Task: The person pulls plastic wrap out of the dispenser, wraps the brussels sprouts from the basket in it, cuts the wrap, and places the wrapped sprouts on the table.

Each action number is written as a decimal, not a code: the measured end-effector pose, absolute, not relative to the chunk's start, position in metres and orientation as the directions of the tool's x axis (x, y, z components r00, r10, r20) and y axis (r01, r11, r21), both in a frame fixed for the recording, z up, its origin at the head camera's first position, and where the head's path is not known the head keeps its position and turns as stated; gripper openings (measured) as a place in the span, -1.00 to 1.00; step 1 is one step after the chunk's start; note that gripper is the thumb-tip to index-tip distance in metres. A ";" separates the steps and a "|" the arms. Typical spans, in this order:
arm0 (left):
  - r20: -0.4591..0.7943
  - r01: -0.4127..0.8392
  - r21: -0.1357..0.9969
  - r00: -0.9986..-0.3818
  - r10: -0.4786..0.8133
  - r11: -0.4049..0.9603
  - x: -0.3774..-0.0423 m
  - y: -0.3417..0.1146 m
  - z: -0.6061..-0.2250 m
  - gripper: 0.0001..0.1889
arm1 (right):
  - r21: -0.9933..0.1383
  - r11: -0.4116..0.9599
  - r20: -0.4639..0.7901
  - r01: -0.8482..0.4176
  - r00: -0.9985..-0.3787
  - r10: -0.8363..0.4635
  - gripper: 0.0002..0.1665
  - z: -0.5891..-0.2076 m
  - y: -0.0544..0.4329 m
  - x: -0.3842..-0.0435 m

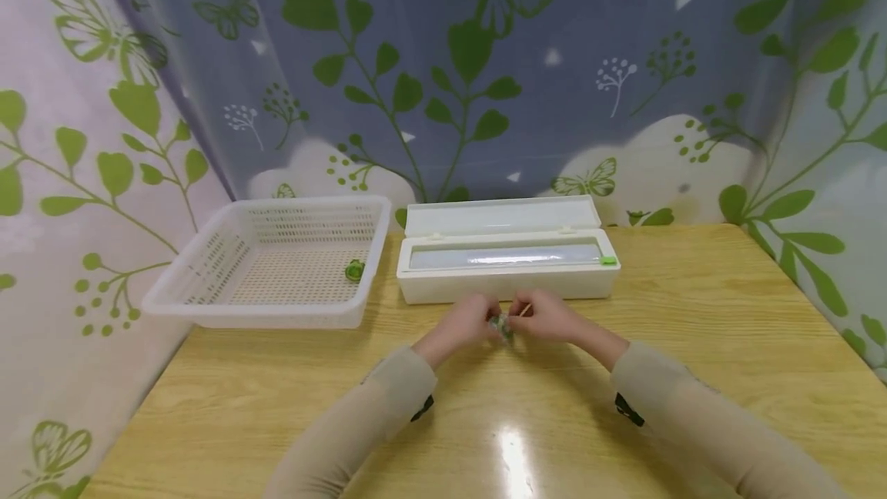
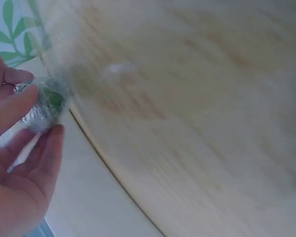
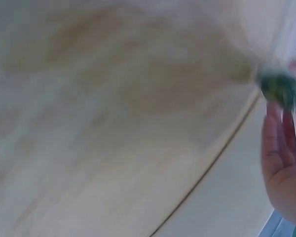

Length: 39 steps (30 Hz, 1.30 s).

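Between both hands is a small green thing (image 1: 502,326) wrapped in clear plastic film; its exact kind does not show. My left hand (image 1: 470,319) holds this bundle between thumb and fingers, and the left wrist view shows the crinkled film (image 2: 42,106) over it. From the other side my right hand (image 1: 547,317) pinches at the same bundle. It is blurred in the right wrist view, where fingers (image 3: 281,143) lie just below the green part (image 3: 280,89). Right behind the hands stands a white cling film dispenser (image 1: 509,285), its lid (image 1: 502,214) raised.
A roll of clear film (image 1: 506,256) lies inside the dispenser, with a green slider (image 1: 607,260) at its right end. To the left stands a white plastic basket (image 1: 277,316) with one small green thing (image 1: 355,270) inside. Wooden tabletop (image 1: 721,314) lies under everything; patterned curtains surround it.
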<state>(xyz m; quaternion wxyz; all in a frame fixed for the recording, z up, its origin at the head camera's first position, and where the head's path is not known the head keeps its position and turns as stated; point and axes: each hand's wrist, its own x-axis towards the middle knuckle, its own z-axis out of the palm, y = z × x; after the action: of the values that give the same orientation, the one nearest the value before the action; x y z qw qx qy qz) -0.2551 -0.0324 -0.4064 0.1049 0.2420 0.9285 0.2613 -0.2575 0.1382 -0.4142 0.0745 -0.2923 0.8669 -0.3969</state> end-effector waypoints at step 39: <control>-0.113 0.518 0.492 -0.759 0.641 0.700 -0.243 -0.037 -0.411 -0.74 | -0.676 0.616 0.075 -0.404 -0.870 -0.488 -0.60 -0.430 0.120 -0.230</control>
<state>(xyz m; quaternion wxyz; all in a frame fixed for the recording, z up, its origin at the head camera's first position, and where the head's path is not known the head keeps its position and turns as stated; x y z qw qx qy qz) -0.2430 -0.0368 -0.4110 0.1393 0.3178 0.9113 0.2216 -0.2301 0.1197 -0.4296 0.0581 -0.2486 0.8971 -0.3606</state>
